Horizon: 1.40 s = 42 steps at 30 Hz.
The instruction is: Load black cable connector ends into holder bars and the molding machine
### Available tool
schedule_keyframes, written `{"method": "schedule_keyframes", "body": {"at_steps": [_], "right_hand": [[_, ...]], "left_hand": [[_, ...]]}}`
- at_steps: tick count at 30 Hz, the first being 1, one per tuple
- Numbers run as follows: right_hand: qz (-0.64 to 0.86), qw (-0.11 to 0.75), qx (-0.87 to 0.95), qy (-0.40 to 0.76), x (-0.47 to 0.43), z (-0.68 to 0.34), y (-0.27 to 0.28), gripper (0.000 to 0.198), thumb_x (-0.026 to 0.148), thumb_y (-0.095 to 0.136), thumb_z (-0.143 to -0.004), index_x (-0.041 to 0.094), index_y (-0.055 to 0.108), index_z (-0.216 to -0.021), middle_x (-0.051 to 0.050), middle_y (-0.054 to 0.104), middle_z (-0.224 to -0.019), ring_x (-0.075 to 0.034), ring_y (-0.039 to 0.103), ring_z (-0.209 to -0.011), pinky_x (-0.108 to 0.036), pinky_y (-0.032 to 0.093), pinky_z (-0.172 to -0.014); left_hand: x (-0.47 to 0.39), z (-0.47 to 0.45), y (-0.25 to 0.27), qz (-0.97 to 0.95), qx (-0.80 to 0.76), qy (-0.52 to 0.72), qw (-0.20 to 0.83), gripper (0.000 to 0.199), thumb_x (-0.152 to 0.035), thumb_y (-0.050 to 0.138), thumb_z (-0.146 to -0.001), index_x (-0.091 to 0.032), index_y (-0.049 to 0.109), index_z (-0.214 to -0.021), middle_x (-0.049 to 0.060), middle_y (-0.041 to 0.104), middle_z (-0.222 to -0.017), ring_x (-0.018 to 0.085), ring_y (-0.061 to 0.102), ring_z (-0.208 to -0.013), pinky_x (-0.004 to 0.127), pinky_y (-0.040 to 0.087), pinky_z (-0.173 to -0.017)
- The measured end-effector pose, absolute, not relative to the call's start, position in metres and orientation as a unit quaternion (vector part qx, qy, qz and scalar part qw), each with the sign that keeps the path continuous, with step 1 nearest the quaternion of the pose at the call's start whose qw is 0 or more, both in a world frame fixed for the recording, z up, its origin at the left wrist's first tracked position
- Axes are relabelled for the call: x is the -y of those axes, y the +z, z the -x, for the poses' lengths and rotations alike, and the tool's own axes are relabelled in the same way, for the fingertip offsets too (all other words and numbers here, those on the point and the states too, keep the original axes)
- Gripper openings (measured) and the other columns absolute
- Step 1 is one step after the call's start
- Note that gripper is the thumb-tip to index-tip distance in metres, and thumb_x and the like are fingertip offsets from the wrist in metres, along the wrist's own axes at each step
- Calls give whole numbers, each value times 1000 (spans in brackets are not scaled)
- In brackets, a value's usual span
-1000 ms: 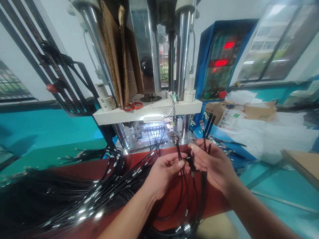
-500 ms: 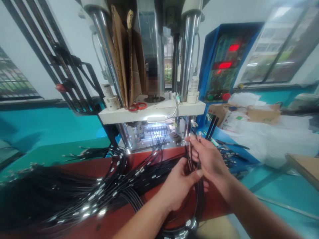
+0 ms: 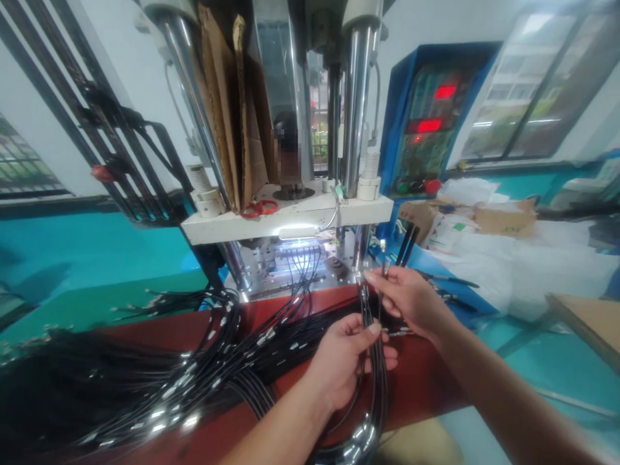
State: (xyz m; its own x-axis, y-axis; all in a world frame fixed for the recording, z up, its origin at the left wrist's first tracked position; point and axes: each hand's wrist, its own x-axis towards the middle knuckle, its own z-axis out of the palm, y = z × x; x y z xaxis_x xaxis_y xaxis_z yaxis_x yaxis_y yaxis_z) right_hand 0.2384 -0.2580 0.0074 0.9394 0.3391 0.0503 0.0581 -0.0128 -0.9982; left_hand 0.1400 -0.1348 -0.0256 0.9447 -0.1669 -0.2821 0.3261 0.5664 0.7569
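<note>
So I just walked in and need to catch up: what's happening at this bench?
A person holds a small bunch of black cables upright in both hands: the left hand grips them lower down, the right hand pinches near their metal tips. Many more cables lie spread across the red mat before the press machine.

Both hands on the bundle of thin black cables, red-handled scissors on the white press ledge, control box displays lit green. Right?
Not quite: the head view shows the blue control box displays lit red, not green. The rest holds: left hand and right hand both grip the bundle of thin black cables, and the red-handled scissors lie on the white press ledge.
</note>
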Motion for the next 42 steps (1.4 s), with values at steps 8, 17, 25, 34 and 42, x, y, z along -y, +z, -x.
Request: {"method": "schedule_keyframes", "body": {"at_steps": [8, 17, 25, 34, 42], "right_hand": [[696, 687, 148, 145, 253, -241, -6, 40, 53, 72, -74, 16, 57, -79, 8, 44, -47, -4, 31, -33, -16, 20, -28], [670, 699, 162, 191, 265, -229, -10, 33, 44, 73, -76, 15, 58, -82, 6, 51, -57, -5, 39, -39, -17, 30, -35], [670, 660, 209, 268, 268, -221, -24, 31, 40, 72, -78, 14, 56, -78, 3, 56, -61, -9, 53, -50, -21, 44, -48], [716, 635, 238, 164, 243, -249, -11, 32, 45, 68, -81, 17, 62, -95, -4, 68, -80, -16, 66, -70, -30, 53, -67], [812, 486, 299, 119, 236, -231, -22, 43, 57, 54, -86, 18, 69, -79, -4, 71, -75, -18, 65, -68, -28, 50, -64]], "left_hand": [[141, -142, -21, -475, -87, -117, 868, 23, -20, 68, -77, -13, 55, -94, 3, 60, -83, 12, 65, -62, 27, 57, -62], [131, -144, -18, -453, -87, -112, 880, 21, -23, 61, -84, -15, 52, -102, 8, 65, -93, 16, 68, -72, 31, 58, -68], [127, -146, -25, -414, -83, -160, 892, 19, -11, 61, -81, -12, 52, -97, 5, 61, -86, 11, 65, -66, 23, 55, -62], [140, -129, -28, -429, -92, -207, 874, 28, -11, 65, -73, -14, 51, -97, 5, 63, -80, 14, 65, -62, 25, 54, -58], [136, -149, -31, -441, -114, -169, 874, 12, -12, 60, -77, -9, 60, -89, 8, 64, -77, 13, 65, -61, 27, 55, -62]]}}
